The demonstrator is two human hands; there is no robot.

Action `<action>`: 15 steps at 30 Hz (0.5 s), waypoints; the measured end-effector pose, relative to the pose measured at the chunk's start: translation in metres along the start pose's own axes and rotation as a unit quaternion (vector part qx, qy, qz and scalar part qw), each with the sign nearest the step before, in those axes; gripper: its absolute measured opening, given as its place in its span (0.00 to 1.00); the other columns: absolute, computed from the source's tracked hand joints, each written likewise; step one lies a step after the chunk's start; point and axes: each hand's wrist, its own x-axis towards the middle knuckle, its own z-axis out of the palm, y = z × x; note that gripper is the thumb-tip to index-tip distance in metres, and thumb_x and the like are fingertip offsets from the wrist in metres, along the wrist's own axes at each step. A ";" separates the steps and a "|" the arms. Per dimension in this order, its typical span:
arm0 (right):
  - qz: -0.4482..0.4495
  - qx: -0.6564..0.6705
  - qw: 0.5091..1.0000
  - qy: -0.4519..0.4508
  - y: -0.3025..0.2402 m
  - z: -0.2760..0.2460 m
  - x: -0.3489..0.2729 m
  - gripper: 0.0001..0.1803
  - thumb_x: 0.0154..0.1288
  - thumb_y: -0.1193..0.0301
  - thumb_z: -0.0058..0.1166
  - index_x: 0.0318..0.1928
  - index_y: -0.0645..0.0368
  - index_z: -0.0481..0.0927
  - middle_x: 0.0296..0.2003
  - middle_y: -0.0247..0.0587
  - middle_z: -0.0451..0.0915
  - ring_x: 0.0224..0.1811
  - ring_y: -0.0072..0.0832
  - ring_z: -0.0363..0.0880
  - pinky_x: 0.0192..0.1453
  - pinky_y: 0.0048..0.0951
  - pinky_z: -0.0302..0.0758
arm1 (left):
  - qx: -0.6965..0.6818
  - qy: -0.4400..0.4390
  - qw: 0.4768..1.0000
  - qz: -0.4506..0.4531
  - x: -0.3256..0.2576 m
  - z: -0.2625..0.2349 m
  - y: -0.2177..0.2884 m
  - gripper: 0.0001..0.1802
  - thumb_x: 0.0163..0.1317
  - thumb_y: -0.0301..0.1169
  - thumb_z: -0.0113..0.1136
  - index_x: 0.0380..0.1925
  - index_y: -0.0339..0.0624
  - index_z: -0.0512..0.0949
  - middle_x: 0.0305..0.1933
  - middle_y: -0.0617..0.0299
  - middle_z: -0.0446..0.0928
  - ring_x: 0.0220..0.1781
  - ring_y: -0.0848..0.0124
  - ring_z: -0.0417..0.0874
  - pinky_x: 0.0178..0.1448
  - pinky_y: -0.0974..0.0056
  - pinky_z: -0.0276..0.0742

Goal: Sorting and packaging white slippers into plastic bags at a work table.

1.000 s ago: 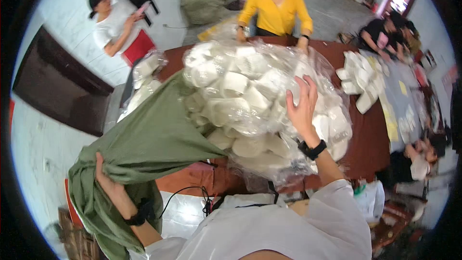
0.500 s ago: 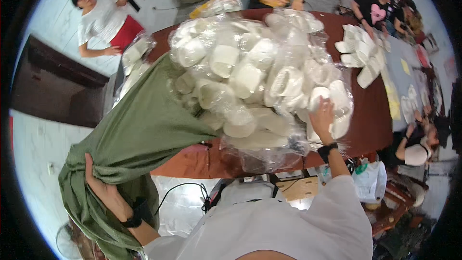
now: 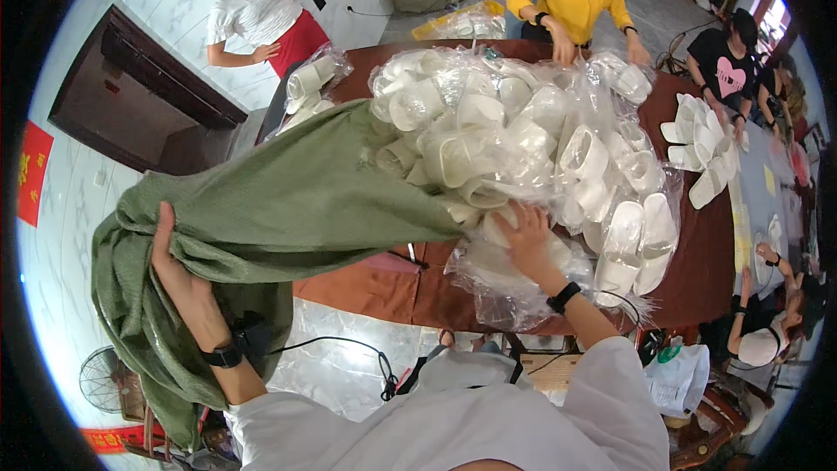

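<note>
A big green woven sack point(image 3: 261, 209) lies with its mouth on the dark red-brown table point(image 3: 697, 270). Out of it comes a large clear plastic bag of white slippers point(image 3: 523, 139), spread over the tabletop. My left hand point(image 3: 170, 257) grips the sack's lower end, off the table's left side. My right hand point(image 3: 523, 240) presses on the near underside of the plastic bag, fingers spread against the film. Both wrists wear black bands.
A person in yellow point(image 3: 571, 0) holds the bag's far side. A person in white and red point(image 3: 257, 13) stands at the far left. Loose white slippers point(image 3: 702, 148) lie at the right, where other people sit. Cables point(image 3: 349, 349) and a fan point(image 3: 105, 379) are on the floor.
The plastic bag has slid further out of the sack and flattened onto the table. My right hand dropped from the bag's upper side to its near lower edge. The left hand keeps its hold.
</note>
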 end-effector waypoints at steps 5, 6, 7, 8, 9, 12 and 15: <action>0.017 -0.026 0.999 0.031 0.021 -0.008 0.012 0.31 0.42 0.76 0.61 0.53 0.45 0.78 0.60 0.44 0.67 0.67 0.46 0.59 0.70 0.58 0.50 | -0.052 0.034 0.994 0.093 0.014 -0.020 0.050 0.16 0.61 0.29 0.61 0.48 0.33 0.77 0.52 0.53 0.78 0.52 0.60 0.79 0.58 0.57 0.74; 0.035 -0.050 0.998 0.027 0.019 -0.012 0.017 0.29 0.43 0.78 0.59 0.51 0.47 0.79 0.59 0.45 0.68 0.66 0.45 0.60 0.70 0.56 0.52 | -0.048 0.040 0.993 0.099 0.008 -0.026 0.063 0.16 0.61 0.29 0.61 0.48 0.33 0.77 0.52 0.53 0.78 0.52 0.60 0.79 0.58 0.57 0.74; 0.034 0.002 0.996 0.087 0.030 -0.012 0.017 0.24 0.46 0.80 0.56 0.48 0.51 0.80 0.57 0.48 0.70 0.63 0.47 0.65 0.67 0.47 0.60 | -0.012 0.059 0.985 0.160 0.005 -0.032 0.070 0.16 0.62 0.29 0.60 0.47 0.33 0.77 0.52 0.52 0.78 0.52 0.60 0.79 0.58 0.57 0.74; 0.029 0.004 0.996 0.085 0.031 -0.018 0.021 0.24 0.46 0.80 0.56 0.48 0.51 0.80 0.57 0.48 0.70 0.63 0.47 0.65 0.67 0.47 0.60 | 0.028 0.082 0.971 0.222 0.002 -0.040 0.073 0.15 0.62 0.30 0.59 0.47 0.34 0.77 0.52 0.52 0.78 0.52 0.60 0.79 0.59 0.57 0.74; 0.064 0.070 0.994 0.059 0.032 -0.025 0.024 0.22 0.48 0.81 0.55 0.47 0.53 0.79 0.57 0.49 0.71 0.61 0.48 0.67 0.64 0.43 0.64 | 0.030 0.088 0.970 0.223 0.002 -0.049 0.074 0.15 0.62 0.30 0.59 0.47 0.34 0.77 0.52 0.52 0.78 0.52 0.60 0.79 0.59 0.57 0.74; 0.157 0.145 0.977 -0.018 0.078 -0.037 0.015 0.20 0.50 0.80 0.55 0.48 0.57 0.77 0.55 0.50 0.71 0.57 0.49 0.71 0.58 0.39 0.70 | 0.028 0.096 0.981 0.165 0.008 -0.069 0.059 0.16 0.63 0.31 0.58 0.47 0.33 0.77 0.52 0.52 0.77 0.52 0.62 0.78 0.58 0.58 0.74; 0.201 0.140 0.969 -0.025 0.055 -0.050 0.028 0.20 0.51 0.79 0.55 0.48 0.58 0.76 0.53 0.49 0.73 0.54 0.49 0.72 0.54 0.39 0.72 | -0.013 0.095 0.993 0.067 0.033 -0.132 0.054 0.18 0.61 0.34 0.60 0.48 0.33 0.76 0.50 0.53 0.78 0.51 0.61 0.78 0.58 0.58 0.73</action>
